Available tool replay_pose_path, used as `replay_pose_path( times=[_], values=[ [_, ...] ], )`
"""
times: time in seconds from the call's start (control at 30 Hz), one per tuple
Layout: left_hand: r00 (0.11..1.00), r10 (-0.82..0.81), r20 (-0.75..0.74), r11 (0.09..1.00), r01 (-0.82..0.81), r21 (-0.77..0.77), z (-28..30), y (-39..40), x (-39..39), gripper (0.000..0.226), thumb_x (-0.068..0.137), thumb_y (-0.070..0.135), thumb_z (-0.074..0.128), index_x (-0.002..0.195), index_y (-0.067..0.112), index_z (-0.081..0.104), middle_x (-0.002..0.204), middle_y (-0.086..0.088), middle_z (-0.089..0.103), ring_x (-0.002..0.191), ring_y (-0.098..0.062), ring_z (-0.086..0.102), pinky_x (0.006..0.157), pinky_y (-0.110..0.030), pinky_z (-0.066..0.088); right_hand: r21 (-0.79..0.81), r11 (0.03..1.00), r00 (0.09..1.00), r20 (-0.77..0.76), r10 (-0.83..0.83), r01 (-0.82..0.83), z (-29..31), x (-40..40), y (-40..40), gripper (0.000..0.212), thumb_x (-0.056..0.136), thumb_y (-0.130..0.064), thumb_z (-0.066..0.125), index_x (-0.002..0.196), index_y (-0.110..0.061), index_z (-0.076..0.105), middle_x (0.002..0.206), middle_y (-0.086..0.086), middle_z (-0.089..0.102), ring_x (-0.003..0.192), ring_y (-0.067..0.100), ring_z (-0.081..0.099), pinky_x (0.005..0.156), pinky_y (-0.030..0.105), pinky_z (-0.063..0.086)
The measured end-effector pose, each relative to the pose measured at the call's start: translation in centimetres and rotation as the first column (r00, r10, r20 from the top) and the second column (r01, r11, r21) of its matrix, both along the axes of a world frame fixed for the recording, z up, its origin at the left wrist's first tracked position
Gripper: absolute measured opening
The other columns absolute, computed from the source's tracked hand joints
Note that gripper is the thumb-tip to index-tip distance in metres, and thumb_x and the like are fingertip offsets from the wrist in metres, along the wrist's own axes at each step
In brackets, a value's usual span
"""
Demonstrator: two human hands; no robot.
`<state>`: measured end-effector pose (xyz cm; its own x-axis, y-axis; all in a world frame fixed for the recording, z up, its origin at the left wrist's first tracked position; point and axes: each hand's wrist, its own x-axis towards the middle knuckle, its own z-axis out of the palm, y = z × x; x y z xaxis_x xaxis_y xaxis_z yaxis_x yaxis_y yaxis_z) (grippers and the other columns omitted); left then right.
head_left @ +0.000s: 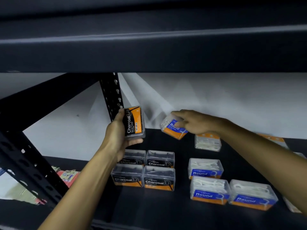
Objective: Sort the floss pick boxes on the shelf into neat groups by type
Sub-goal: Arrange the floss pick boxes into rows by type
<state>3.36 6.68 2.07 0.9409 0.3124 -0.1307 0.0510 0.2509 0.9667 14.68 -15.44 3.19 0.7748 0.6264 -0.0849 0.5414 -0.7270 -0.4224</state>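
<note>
Dark metal shelving fills the view: an upper shelf board [149, 52] crosses the top, a perforated upright post [112, 95] stands at the back left, and behind it hangs a white creased sheet [216, 100]. Below lies the black shelf [179, 150] that carries the floss pick boxes. On its left part four Charcoal boxes [143, 170] stand in a tidy two-by-two block, touching each other. On the right part three Round boxes [221, 183] make a second group, one behind and two in front side by side. Another clear box with white picks [208, 141] lies further back, apart from that group, and more packs are only partly visible at the right edge. The left hand [118, 132] holds a Charcoal box [134, 122] upright above the shelf, over the Charcoal block; the grip is closed around it, thumb on one long edge and fingers on the other. The right hand [193, 122] holds a tilted Round box [173, 127] just above the back of the shelf, the fingers pinching its top. Some coloured packets [69, 176] lie at the left, beyond the front post.
</note>
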Motion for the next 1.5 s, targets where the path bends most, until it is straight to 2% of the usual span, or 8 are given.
replay_pose_path(
  times=[0.3,0.4,0.57,0.63,0.77,1.0,1.2,1.5],
  values=[
    [0.996,-0.088,0.019,0.996,0.088,0.003,-0.5,-0.6,-0.2,0.047,0.104,0.038,0.028,0.111,0.009,0.064,0.086,-0.013,0.072,0.068,-0.027,0.071,0.059,-0.038,0.056,0.242,0.965,0.991,-0.107,-0.080,0.104,1.3,-2.2,-4.1,0.009,0.099,-0.033,0.046,0.103,-0.036,0.054,0.098,-0.004,0.067,0.089,0.014,0.066,0.079,0.030,0.052],
    [0.992,-0.127,0.005,0.991,0.127,0.030,-0.5,-0.8,-0.1,0.047,0.103,0.033,0.031,0.123,0.004,0.061,0.109,-0.022,0.070,0.084,-0.037,0.073,0.065,-0.043,0.059,0.265,0.955,0.986,-0.125,-0.106,0.136,2.1,-3.7,-5.3,0.018,0.099,-0.030,0.045,0.113,-0.029,0.057,0.103,0.000,0.069,0.090,0.015,0.066,0.082,0.030,0.051],
    [0.994,-0.106,0.034,0.972,0.096,0.215,0.1,-0.7,0.6,0.032,0.106,0.023,0.038,0.125,0.006,0.057,0.110,-0.020,0.071,0.093,-0.039,0.072,0.078,-0.049,0.059,0.250,0.953,0.978,-0.157,-0.136,0.173,2.6,-4.9,-7.1,0.036,0.099,-0.026,0.047,0.135,-0.022,0.049,0.118,0.002,0.065,0.105,0.016,0.063,0.095,0.036,0.050],
    [0.992,-0.098,0.079,0.895,0.053,0.444,-0.1,0.3,1.5,0.029,0.104,0.023,0.046,0.130,0.013,0.054,0.114,-0.011,0.069,0.102,-0.031,0.070,0.086,-0.047,0.058,0.212,0.963,0.980,-0.146,-0.139,0.168,2.7,-5.0,-7.5,0.043,0.099,-0.023,0.047,0.141,-0.020,0.043,0.126,0.002,0.060,0.108,0.015,0.060,0.095,0.030,0.050],
    [0.980,-0.197,-0.027,0.539,0.131,0.832,-0.5,2.2,3.2,0.035,0.100,0.012,0.051,0.133,0.024,0.050,0.125,-0.001,0.063,0.112,-0.019,0.062,0.096,-0.038,0.050,0.121,0.979,0.983,-0.104,-0.153,0.165,2.6,-5.2,-7.7,0.050,0.099,-0.016,0.048,0.147,-0.016,0.034,0.139,-0.002,0.045,0.110,0.006,0.049,0.081,0.008,0.041],
    [0.893,-0.287,-0.346,0.187,0.406,0.895,-1.9,3.8,4.7,0.044,0.095,-0.002,0.047,0.122,0.031,0.056,0.126,0.004,0.062,0.120,-0.015,0.055,0.093,-0.027,0.044,0.056,0.985,0.980,-0.121,-0.157,0.165,1.5,-5.5,-8.1,0.054,0.098,-0.012,0.050,0.148,-0.018,0.031,0.123,-0.005,0.043,0.111,0.009,0.048,0.090,0.023,0.043],
    [0.827,-0.310,-0.468,0.066,0.510,0.857,-2.9,4.0,5.2,0.044,0.096,0.000,0.047,0.126,0.031,0.055,0.131,0.002,0.059,0.120,-0.018,0.055,0.089,-0.027,0.044,0.138,0.966,0.966,-0.166,-0.196,0.220,0.6,-6.0,-7.9,0.052,0.096,-0.016,0.053,0.145,-0.026,0.038,0.135,0.002,0.051,0.114,0.016,0.055,0.096,0.038,0.051],
    [0.823,-0.307,-0.477,0.066,0.519,0.852,-3.9,4.4,5.2,0.045,0.093,0.000,0.046,0.114,0.038,0.056,0.123,0.004,0.061,0.113,-0.017,0.057,0.091,-0.031,0.045,0.164,0.959,0.965,-0.168,-0.203,0.231,-0.1,-6.2,-8.4,0.050,0.096,-0.017,0.054,0.142,-0.028,0.040,0.136,0.001,0.052,0.114,0.015,0.056,0.091,0.035,0.054]
  ],
)
